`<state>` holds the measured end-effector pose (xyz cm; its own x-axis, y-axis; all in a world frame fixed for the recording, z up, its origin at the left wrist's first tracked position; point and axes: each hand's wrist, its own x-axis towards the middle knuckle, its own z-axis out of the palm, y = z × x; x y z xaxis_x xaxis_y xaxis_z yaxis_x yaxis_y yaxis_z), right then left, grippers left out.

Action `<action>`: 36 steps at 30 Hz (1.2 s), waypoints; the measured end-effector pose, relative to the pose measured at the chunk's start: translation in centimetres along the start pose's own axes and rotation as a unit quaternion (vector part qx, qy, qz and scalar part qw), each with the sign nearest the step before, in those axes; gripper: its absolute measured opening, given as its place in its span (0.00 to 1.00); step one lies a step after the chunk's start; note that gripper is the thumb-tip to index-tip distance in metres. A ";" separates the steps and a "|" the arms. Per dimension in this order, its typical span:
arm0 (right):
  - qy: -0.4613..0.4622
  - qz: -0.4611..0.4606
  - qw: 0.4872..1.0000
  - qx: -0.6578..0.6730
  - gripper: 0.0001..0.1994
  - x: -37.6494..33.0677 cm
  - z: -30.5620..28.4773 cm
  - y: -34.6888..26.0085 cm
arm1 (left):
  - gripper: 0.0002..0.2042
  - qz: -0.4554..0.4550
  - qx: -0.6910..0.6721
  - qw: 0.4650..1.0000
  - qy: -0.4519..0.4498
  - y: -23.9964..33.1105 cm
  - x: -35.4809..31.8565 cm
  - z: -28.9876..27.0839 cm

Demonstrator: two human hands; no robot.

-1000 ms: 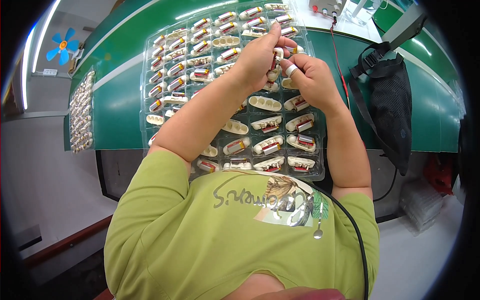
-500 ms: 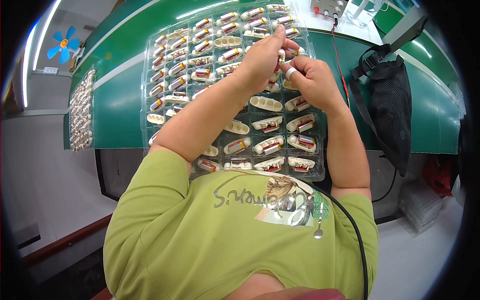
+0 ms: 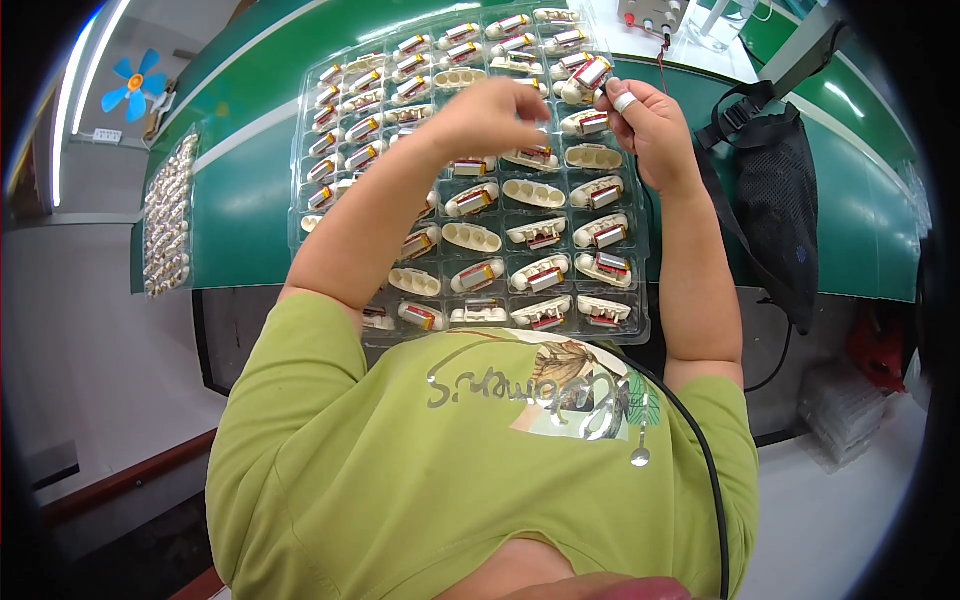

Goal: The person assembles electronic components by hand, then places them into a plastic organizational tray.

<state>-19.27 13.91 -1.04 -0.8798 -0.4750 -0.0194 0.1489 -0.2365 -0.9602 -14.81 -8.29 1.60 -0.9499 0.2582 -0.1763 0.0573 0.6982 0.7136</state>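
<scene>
A blue fan [image 3: 136, 84] stands off the left end of the green worktop [image 3: 245, 215], and near the worktop's left edge lies a batch of small pale pieces [image 3: 168, 215]. Next, a clear tray [image 3: 641, 322] full of cream cases, many carrying silver batteries, reaches past the near edge. The left hand [image 3: 490, 115], blurred by movement, hovers above the tray's middle, fingers bent and apart. The right hand [image 3: 648, 125], a white band round one finger, is at the tray's right side, fingertips pinching the end of a cream case with a battery [image 3: 590, 75]; whether this touches the tray I cannot tell. At the far edge, a grey box [image 3: 652, 14] has wires attached, and a black mesh bag [image 3: 782, 200] hangs over the near edge, rightward.
</scene>
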 end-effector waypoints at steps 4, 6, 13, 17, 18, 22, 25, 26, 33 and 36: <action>0.006 -0.006 1.000 -0.019 0.12 -0.6 0.4 -0.8 | 0.13 0.091 0.198 0.975 0.037 1.5 -1.6 1.7; 0.041 -0.042 0.992 -0.108 0.12 -1.0 0.3 -1.3 | 0.12 0.062 0.213 0.975 0.003 2.1 -1.6 1.7; 0.111 -0.369 0.787 -0.482 0.05 -6.7 1.3 -3.0 | 0.09 0.029 -0.107 0.990 0.087 0.8 -3.5 1.0; 0.118 -0.388 0.776 -0.482 0.06 -8.6 1.6 -2.8 | 0.14 -0.015 -0.476 0.875 0.091 1.3 -4.7 0.2; 0.116 -0.384 0.774 -0.489 0.06 -9.0 1.5 -2.8 | 0.14 -0.015 -0.476 0.875 0.087 1.7 -4.8 0.3; 0.070 -0.308 0.825 -0.468 0.03 -9.9 2.2 -3.2 | 0.14 -0.046 -0.562 0.826 -0.013 2.5 -5.3 0.9; 0.044 -0.215 0.889 -0.401 0.07 -10.3 2.5 -3.0 | 0.23 -0.035 -0.566 0.822 -0.044 3.3 -5.2 1.7; 0.026 -0.176 0.914 -0.365 0.09 -10.2 2.5 -3.0 | 0.23 -0.036 -0.567 0.822 -0.045 4.0 -5.3 2.0; -0.035 -0.033 0.983 -0.175 0.11 -10.5 3.2 -1.9 | 0.21 0.159 -0.262 0.951 -0.039 4.8 -5.4 3.7; -0.048 -0.060 0.948 -0.309 0.09 -10.4 3.3 -1.0 | 0.20 0.163 -0.161 0.973 0.001 4.7 -5.8 4.0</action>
<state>-8.76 16.24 1.01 -0.8246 -0.5573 0.0977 -0.2683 0.2331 -0.9347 -7.80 -3.89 3.26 -0.8980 0.4292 0.0971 0.2577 0.3341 0.9066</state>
